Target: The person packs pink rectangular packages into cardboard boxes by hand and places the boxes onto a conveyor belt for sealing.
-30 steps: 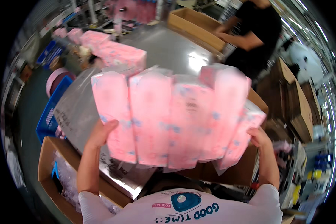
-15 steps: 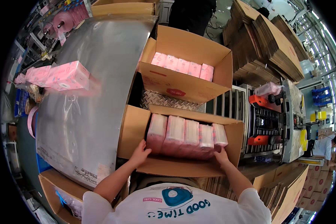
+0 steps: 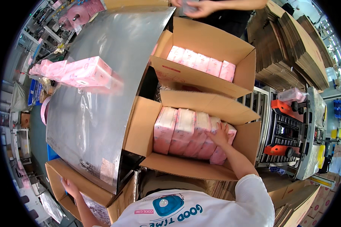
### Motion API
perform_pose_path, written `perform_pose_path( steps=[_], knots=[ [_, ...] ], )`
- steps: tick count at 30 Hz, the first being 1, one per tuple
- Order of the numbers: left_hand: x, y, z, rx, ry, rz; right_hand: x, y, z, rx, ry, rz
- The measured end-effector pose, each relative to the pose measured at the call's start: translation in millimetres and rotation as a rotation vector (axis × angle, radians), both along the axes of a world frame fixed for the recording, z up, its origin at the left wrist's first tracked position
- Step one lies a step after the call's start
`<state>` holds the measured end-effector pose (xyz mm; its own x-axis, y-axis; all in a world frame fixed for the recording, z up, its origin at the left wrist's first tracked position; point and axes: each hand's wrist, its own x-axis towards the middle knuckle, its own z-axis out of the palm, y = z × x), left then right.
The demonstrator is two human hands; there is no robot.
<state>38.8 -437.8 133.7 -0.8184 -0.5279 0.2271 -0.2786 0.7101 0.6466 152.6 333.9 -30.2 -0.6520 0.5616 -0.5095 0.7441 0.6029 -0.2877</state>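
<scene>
A row of pink-and-white tissue packs [image 3: 184,130] stands on end in the near open cardboard box [image 3: 178,166]. My right hand [image 3: 219,136] lies across the tops of the right-hand packs, its fingers spread. Away at the lower left, my left hand [image 3: 70,187] reaches over another cardboard box [image 3: 57,195], where clear plastic wrapping [image 3: 94,207] shows. Its fingers look stretched out, with nothing visible in them.
Behind stands a second open box [image 3: 204,81] holding similar packs. More pink packs [image 3: 88,72] lie on the metal table [image 3: 102,113] at left. Another person's hand [image 3: 201,8] is at the top. Stacked flat cartons [image 3: 288,53] and a roller conveyor [image 3: 290,128] are at right.
My left hand has left the near box and moved down-left to the other box. My right hand has risen onto the packs' tops. Another person's hands have appeared at the top.
</scene>
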Motion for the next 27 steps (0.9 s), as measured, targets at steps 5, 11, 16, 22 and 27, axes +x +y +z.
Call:
perform_pose_path(
  steps=[5, 11, 16, 22, 27],
  knots=[
    [120.4, -72.2, -52.7, 0.773, -0.810, 0.607, -13.1, 24.4, -39.8, -0.154, -0.143, 0.009],
    [128.8, 1.9, -130.7, 0.845, -0.699, 0.543, -14.7, -17.2, -58.3, 0.026, -0.134, -0.178],
    [103.9, 14.3, -146.8, 0.505, -0.661, 0.460, -15.6, -85.1, -6.6, -0.200, 0.543, 0.159],
    [103.7, -1.1, -138.4, 0.212, -0.558, 0.450, -89.2, -191.5, 24.9, 0.038, 0.209, 0.374],
    [116.9, -23.7, -67.3, 0.788, 0.065, 0.531, -119.1, -113.3, -36.8, 0.046, 0.269, 0.272]
  ],
)
